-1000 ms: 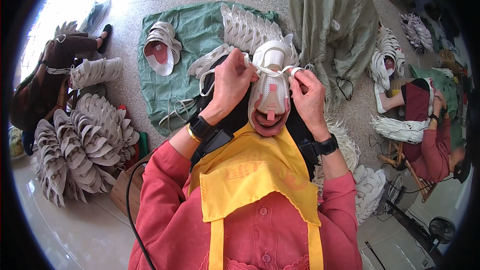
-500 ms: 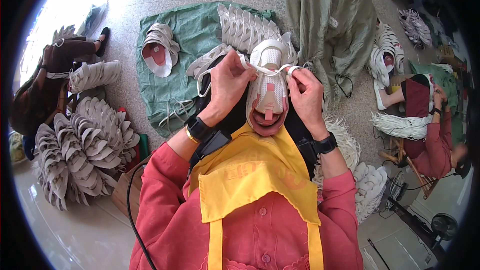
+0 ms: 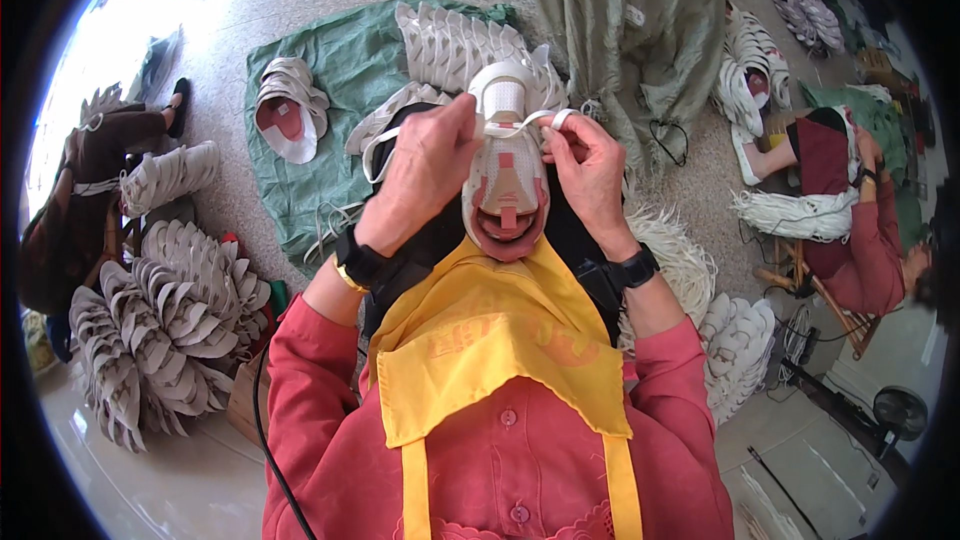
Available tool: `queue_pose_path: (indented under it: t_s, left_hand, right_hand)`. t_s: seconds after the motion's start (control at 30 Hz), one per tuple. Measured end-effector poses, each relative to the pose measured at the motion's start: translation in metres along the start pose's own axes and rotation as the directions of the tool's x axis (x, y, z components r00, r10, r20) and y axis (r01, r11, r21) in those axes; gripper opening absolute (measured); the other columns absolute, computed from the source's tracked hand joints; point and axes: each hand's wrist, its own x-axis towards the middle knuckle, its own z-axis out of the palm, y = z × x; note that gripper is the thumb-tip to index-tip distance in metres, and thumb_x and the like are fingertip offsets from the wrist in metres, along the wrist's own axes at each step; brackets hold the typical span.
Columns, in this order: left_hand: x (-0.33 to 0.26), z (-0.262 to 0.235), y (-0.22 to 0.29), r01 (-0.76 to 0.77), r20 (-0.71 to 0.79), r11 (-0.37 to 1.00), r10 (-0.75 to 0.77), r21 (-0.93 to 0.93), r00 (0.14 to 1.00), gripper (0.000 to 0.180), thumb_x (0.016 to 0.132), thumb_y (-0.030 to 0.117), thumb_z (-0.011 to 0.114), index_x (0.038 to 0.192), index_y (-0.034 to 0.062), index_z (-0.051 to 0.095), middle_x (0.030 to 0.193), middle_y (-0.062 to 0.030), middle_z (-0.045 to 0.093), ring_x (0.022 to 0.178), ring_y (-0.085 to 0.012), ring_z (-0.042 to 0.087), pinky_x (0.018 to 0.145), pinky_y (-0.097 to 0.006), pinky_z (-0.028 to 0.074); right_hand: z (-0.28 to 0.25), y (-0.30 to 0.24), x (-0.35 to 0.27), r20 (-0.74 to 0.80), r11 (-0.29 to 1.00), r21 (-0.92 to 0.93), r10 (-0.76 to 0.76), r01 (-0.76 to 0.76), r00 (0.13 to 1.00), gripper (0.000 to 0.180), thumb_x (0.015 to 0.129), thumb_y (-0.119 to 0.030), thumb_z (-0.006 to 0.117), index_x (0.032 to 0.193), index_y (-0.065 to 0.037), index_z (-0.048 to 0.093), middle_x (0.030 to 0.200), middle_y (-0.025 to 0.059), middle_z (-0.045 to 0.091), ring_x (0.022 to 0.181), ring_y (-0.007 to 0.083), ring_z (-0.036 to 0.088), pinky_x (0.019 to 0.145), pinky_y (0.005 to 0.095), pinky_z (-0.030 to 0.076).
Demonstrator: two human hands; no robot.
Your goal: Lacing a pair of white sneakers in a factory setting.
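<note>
A white and pink shoe upper (image 3: 506, 185) lies between my hands over my lap, its open pink-lined end toward me. A white shoelace (image 3: 515, 128) crosses it near the far end. My left hand (image 3: 425, 170) is closed at the upper's left side, where the lace enters it; its fingertips are partly hidden. Left of that hand the lace hangs in a loop. My right hand (image 3: 590, 172) pinches the lace at the right side, with a small loop standing above the fingers.
Stacked pale uppers (image 3: 470, 50) and a single upper (image 3: 290, 110) lie on a green sheet (image 3: 345, 50). More stacks (image 3: 160, 310) stand at the left. White laces (image 3: 672, 270) are heaped at the right. One person (image 3: 865, 270) sits at the right, another (image 3: 70, 190) at the left.
My left hand has turned so its back faces up more, by the upper's edge. The lace across the upper is drawn straighter. The whole view has shifted slightly.
</note>
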Motion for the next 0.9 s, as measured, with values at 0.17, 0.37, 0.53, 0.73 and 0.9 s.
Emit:
queue_pose_path:
  t_s: [0.17, 0.37, 0.53, 0.73, 0.9]
  left_hand:
    - [0.014, 0.0, -0.005, 0.07, 0.088, 0.997, -0.066, -0.043, 0.994, 0.029, 0.078, 0.006, 0.079, 0.084, -0.0012, 0.052, 0.067, -0.0116, 0.057, 0.059, -0.0222, 0.059, 0.058, -0.034, 0.048]
    - [-0.003, 0.009, -0.01, 0.199, 0.007, 0.971, -0.2, -0.134, 0.98, 0.026, 0.084, 0.006, 0.077, 0.089, -0.0007, 0.053, 0.075, -0.0119, 0.066, 0.068, -0.0221, 0.068, 0.063, -0.034, 0.052]
    - [-0.016, 0.018, -0.018, 0.289, -0.009, 0.932, -0.298, -0.221, 0.954, 0.022, 0.089, 0.002, 0.073, 0.092, -0.0004, 0.052, 0.088, -0.0061, 0.074, 0.084, -0.0107, 0.073, 0.072, -0.027, 0.058]
    - [-0.015, 0.018, -0.02, 0.255, -0.019, 0.933, -0.268, -0.253, 0.963, 0.022, 0.09, 0.002, 0.073, 0.092, 0.0, 0.052, 0.09, -0.007, 0.074, 0.084, -0.011, 0.073, 0.073, -0.027, 0.058]
    - [-0.016, 0.024, -0.023, 0.227, -0.08, 0.92, -0.265, -0.319, 0.961, 0.028, 0.084, 0.008, 0.079, 0.09, 0.0008, 0.052, 0.077, -0.0088, 0.066, 0.066, -0.0133, 0.064, 0.062, -0.03, 0.052]
  right_hand:
    - [-0.001, 0.001, 0.0, 0.012, 0.995, 0.085, 0.051, -0.052, 0.999, 0.009, 0.094, 0.004, 0.066, 0.101, 0.004, 0.071, 0.091, 0.006, 0.074, 0.075, 0.0083, 0.07, 0.068, 0.0236, 0.057]
    - [-0.001, 0.004, -0.001, -0.005, 0.983, 0.149, 0.108, -0.106, 0.994, 0.005, 0.093, 0.004, 0.069, 0.098, 0.004, 0.07, 0.089, 0.0039, 0.074, 0.079, 0.0065, 0.07, 0.071, 0.0228, 0.057]
    - [-0.002, 0.003, -0.002, 0.014, 0.976, 0.197, 0.088, -0.089, 0.996, 0.003, 0.093, 0.003, 0.069, 0.095, 0.005, 0.068, 0.09, 0.0041, 0.074, 0.08, 0.0069, 0.07, 0.073, 0.0233, 0.057]
    - [-0.004, 0.006, -0.002, 0.035, 0.969, 0.226, 0.099, -0.105, 0.994, 0.004, 0.094, 0.003, 0.068, 0.094, 0.005, 0.065, 0.09, 0.004, 0.073, 0.079, 0.008, 0.07, 0.073, 0.0237, 0.058]
    - [-0.003, 0.005, -0.002, 0.01, 0.986, 0.148, 0.079, -0.079, 0.997, 0.003, 0.094, 0.003, 0.068, 0.095, 0.004, 0.065, 0.088, 0.004, 0.072, 0.078, 0.008, 0.07, 0.072, 0.0234, 0.057]
